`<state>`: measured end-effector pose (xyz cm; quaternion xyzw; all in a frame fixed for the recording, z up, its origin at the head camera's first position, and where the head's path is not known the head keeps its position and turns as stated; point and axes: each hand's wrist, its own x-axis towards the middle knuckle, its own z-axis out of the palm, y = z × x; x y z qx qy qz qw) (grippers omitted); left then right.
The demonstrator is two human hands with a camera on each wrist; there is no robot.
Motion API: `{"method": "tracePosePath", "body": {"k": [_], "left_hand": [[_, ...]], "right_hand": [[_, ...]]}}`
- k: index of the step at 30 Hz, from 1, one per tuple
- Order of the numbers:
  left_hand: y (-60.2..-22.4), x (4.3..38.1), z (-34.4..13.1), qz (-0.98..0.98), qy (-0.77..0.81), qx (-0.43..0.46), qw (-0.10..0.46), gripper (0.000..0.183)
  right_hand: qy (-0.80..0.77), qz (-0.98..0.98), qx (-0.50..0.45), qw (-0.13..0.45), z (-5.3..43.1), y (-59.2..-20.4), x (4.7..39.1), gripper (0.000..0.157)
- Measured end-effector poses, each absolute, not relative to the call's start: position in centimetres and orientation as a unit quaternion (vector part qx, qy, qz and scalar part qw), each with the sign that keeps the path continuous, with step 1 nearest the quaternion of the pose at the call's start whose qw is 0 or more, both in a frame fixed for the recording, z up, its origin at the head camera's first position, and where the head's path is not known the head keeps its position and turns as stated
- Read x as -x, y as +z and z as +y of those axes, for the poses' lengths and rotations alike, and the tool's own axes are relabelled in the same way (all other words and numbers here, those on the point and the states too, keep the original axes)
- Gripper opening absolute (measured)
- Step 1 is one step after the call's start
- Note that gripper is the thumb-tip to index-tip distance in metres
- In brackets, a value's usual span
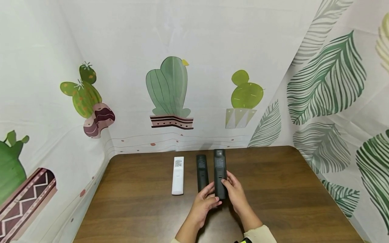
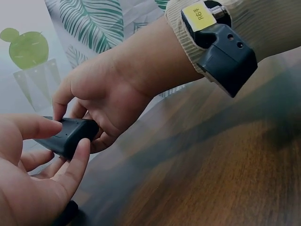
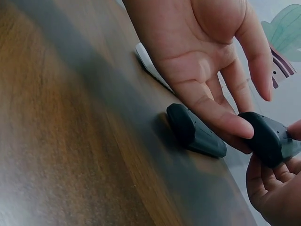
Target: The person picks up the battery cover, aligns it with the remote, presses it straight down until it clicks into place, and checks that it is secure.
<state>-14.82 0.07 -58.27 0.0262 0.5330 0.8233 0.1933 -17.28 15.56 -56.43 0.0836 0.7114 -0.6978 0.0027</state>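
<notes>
A black remote control is held above the table with its back facing up. My right hand grips it from the right, thumb on its back and fingers curled round beneath, as the left wrist view shows. My left hand pinches its near end, with fingertips at the left side and the thumb at the end. Just left of it lies a second black remote control, partly hidden by my left hand in the head view. Farther left lies a white remote control, back up with a printed label.
The brown wooden table ends at the back against a white curtain printed with cacti and leaves. A dark device with a yellow label is strapped on my right wrist over the sleeve.
</notes>
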Motion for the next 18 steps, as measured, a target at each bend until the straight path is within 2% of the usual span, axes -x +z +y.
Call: {"method": "tracePosePath", "body": {"k": [8, 18], "left_hand": [[-58.1, 14.7, 0.5, 0.528, 0.827, -0.027, 0.19, 0.068], [-57.9, 14.6, 0.9, 0.546, 0.818, -0.019, 0.182, 0.061]], "right_hand": [[-0.692, 0.716, -0.086, -0.011, 16.1, -56.7, 17.7, 0.05], [-0.689, 0.72, -0.087, -0.001, 16.7, -56.7, 17.9, 0.053]]}}
